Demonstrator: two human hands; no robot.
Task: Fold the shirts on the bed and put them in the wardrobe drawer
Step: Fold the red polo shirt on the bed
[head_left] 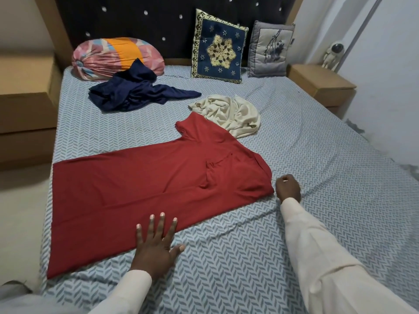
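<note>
A red shirt (145,191) lies spread on the bed (317,177), folded lengthwise, its hem at the left edge and one sleeve pointing toward the headboard. My left hand (156,243) presses flat on its near edge with fingers straight. My right hand (288,188) sits with fingers curled on the sheet at the shirt's right shoulder corner; whether it pinches the cloth I cannot tell. A crumpled cream shirt (231,115) lies just beyond the red one. A crumpled navy shirt (136,91) lies farther back on the left.
A striped bolster pillow (108,57) and two cushions, one blue patterned (218,46) and one grey (269,51), lean on the dark headboard. Wooden bedside tables stand on the left (25,109) and the right (322,85). A small astronaut figure (333,55) stands on the right one.
</note>
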